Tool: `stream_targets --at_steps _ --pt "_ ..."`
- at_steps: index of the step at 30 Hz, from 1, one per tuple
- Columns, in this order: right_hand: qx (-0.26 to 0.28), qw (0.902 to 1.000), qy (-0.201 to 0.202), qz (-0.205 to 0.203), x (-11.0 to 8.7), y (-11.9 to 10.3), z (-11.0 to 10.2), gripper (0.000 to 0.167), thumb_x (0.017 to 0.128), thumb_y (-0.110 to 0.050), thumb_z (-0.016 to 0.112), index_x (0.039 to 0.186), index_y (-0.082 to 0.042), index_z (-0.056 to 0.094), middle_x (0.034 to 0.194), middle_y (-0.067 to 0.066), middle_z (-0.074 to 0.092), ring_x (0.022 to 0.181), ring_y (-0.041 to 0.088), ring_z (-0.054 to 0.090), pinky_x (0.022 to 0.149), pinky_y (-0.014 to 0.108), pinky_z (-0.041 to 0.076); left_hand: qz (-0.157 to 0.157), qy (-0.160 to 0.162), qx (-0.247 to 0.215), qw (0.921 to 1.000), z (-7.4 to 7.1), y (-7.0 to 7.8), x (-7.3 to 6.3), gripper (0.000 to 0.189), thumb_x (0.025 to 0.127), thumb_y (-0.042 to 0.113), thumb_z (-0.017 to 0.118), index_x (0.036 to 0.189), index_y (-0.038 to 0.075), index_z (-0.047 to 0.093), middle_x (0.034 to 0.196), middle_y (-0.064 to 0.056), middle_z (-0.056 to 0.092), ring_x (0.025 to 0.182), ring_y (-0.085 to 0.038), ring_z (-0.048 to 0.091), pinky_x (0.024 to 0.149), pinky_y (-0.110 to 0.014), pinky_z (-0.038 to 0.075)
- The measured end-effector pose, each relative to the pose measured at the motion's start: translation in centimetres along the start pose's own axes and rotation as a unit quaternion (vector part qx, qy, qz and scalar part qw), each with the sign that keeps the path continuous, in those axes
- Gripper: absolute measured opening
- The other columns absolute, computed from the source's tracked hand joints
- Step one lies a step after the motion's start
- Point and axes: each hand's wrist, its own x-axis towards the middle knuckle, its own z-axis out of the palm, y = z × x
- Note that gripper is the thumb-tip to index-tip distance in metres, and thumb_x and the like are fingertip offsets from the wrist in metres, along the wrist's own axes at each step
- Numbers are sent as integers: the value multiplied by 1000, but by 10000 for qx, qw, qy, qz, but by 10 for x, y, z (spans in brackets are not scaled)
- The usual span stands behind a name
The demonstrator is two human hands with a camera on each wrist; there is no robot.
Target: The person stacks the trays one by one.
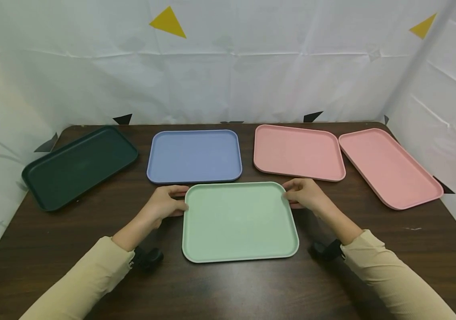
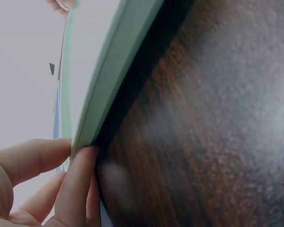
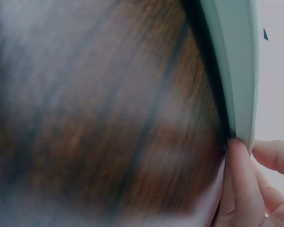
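Observation:
A light green rectangular tray (image 1: pixel 240 222) with rounded corners is at the front middle of the table. My left hand (image 1: pixel 167 202) pinches its left rim near the far corner, thumb on the rim and fingers at the outer side. On the opposite side my right hand (image 1: pixel 304 194) pinches the right rim near the far corner. In the left wrist view the fingertips (image 2: pixel 80 161) grip the tray's edge (image 2: pixel 111 71). The right wrist view shows fingers (image 3: pixel 244 184) under the rim (image 3: pixel 236 71), the thumb on its other side.
Behind the green tray lies a blue tray (image 1: pixel 194 156). A dark green tray (image 1: pixel 80 168) lies angled at the left. Two pink trays, one straighter (image 1: pixel 299 152) and one angled pink tray (image 1: pixel 392 169), lie at the right. White sheeting (image 1: pixel 228 84) hangs behind the dark wooden table (image 1: pixel 228 293).

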Motion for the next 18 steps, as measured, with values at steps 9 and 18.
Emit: stream_targets --at_steps 9,18 --pt "-148 9997 -188 12 0 2 -8 42 94 -11 57 128 12 51 104 17 65 81 10 65 80 34 61 16 81 137 9999 1 2 -1 53 85 -6 60 137 -4 47 136 -26 50 105 -22 62 86 -36 59" --pt "124 9998 -81 -159 -1 0 -32 43 96 -9 54 130 15 46 96 5 64 77 4 62 77 27 61 -34 107 185 9998 2 1 -1 53 86 -5 61 137 -3 48 135 -25 51 110 -26 62 85 -37 59"
